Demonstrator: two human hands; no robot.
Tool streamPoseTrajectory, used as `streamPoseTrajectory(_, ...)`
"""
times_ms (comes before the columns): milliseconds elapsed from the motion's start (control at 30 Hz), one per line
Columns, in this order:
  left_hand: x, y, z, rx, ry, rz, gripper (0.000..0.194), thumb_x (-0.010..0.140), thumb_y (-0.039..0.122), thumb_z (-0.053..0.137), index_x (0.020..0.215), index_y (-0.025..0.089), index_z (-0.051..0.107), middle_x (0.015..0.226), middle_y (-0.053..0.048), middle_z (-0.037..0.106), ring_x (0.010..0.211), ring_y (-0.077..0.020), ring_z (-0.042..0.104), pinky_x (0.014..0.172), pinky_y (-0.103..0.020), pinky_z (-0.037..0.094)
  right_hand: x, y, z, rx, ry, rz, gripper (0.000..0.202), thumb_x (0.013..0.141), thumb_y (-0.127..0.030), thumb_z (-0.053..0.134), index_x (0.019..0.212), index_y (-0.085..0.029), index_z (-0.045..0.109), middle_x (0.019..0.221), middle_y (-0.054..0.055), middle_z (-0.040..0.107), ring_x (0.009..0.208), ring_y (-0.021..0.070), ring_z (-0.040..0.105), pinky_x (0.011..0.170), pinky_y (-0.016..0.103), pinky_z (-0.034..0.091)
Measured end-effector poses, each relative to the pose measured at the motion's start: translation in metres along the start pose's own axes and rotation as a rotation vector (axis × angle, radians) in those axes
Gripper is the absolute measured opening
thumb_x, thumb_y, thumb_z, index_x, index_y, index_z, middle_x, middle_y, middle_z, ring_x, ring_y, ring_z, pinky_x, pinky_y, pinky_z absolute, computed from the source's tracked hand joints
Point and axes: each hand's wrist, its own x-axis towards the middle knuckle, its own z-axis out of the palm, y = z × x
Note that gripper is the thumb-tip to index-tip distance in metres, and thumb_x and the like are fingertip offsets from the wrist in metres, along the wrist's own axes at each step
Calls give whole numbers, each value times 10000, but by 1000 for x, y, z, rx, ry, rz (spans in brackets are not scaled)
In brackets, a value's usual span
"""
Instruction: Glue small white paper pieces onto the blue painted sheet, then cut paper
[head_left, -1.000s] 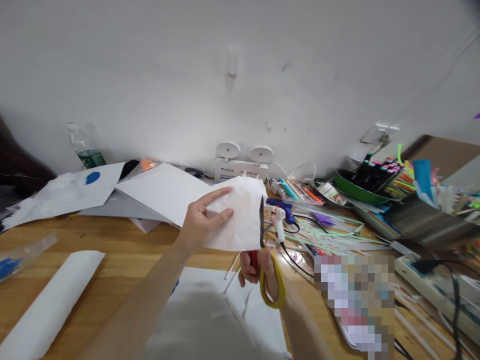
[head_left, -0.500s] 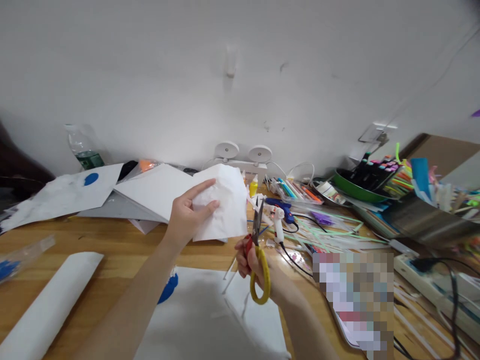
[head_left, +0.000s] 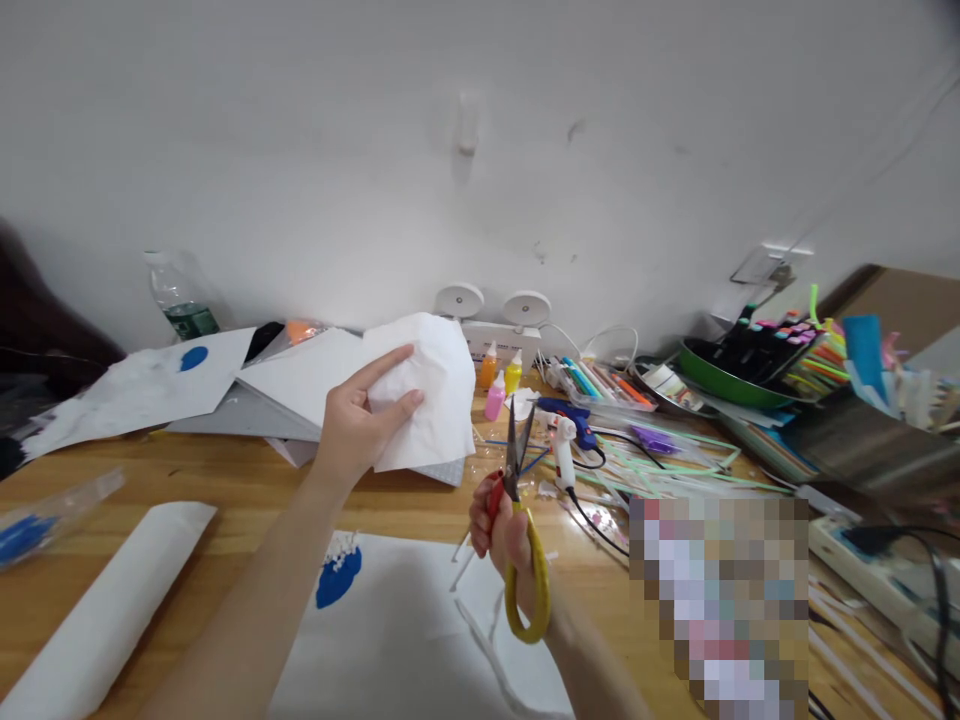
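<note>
My left hand (head_left: 364,415) pinches a crumpled piece of white paper (head_left: 442,380) between thumb and fingers, held up above the table. In my right hand (head_left: 506,535) is a pair of scissors (head_left: 517,460) with one red and one yellow handle loop, its blades pointing up and slightly parted. The blades are to the right of the paper, apart from it. Below both hands lies a white sheet (head_left: 390,640) bearing a blue blob (head_left: 339,577) with small white bits and some thin white strips (head_left: 480,640).
A white paper roll (head_left: 120,610) lies at left, near a bag with blue stuff (head_left: 30,535). Behind stand a bottle (head_left: 180,300) and small paint bottles (head_left: 495,395). At right are a glue gun (head_left: 562,445), markers (head_left: 592,380), a green bowl (head_left: 727,380) and a power strip (head_left: 862,560).
My left hand and the paper have shifted left, away from the scissors. The scissor blades have spread wider. The view has turned slightly left, and more paint bottles show.
</note>
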Motion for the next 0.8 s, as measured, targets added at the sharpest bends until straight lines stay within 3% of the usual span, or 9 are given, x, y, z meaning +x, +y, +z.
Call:
streamPoseTrajectory(200, 2, 2, 0, -104, 6, -82, 487, 630, 236, 671, 1106, 199, 577, 1179, -49, 569, 1084, -215, 510, 906, -295, 432, -6, -11, 6, -32, -180, 57, 603, 610, -760, 410, 775, -181, 448, 523, -73, 290, 420, 64, 222, 404, 210, 218)
streamPoseTrajectory(467, 0, 4, 2, -189, -30, -140, 521, 636, 248, 670, 1140, 202, 548, 1173, -67, 570, 1051, -226, 532, 878, -328, 456, -10, -14, 7, -1, -258, 160, 621, 609, -778, 363, 763, -178, 418, 515, -84, 285, 407, 53, 229, 390, 195, 232)
streamPoseTrajectory(633, -2, 4, 6, -199, -101, -151, 499, 655, 253, 660, 1139, 215, 546, 1180, -57, 567, 1056, -225, 529, 867, -330, 466, -11, -18, 5, -23, -298, 149, 666, 584, -810, 297, 754, -176, 410, 514, -77, 311, 411, 59, 260, 407, 207, 250)
streamPoseTrajectory(800, -6, 1, 11, -177, -181, -164, 496, 658, 271, 663, 1136, 204, 547, 1172, -62, 573, 1066, -231, 522, 871, -327, 459, -6, -17, -1, -39, -259, 111, 695, 572, -831, 226, 734, -177, 400, 505, -68, 323, 407, 63, 266, 398, 214, 256)
